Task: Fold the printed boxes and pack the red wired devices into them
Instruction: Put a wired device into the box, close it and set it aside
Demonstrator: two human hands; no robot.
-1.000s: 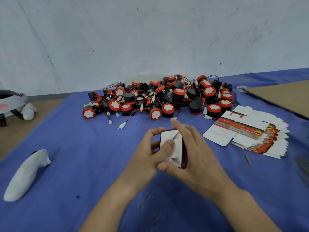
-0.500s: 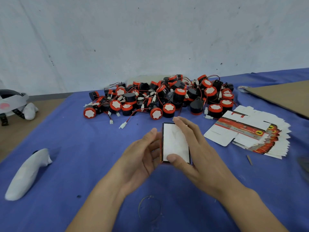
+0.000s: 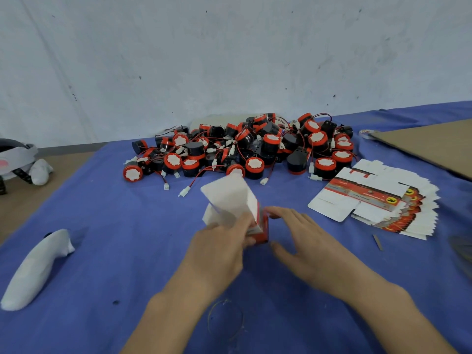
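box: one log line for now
step: folding; box: flap up; left hand: grips box; right hand: open, beside box; devices: piled behind

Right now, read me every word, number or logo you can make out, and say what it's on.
Nothing reads clearly.
Fanned stack of flat white-and-red printed boxes: print on the red band and a yellow round emblem, too blurred to read.
Half-folded white-and-red box in the left hand: motion-blurred, unreadable.

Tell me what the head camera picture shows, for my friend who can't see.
A person's left hand grips a half-folded white-and-red box over a blue table, with the open right hand beside it. Behind lies a pile of red wired devices; flat boxes are stacked at the right.
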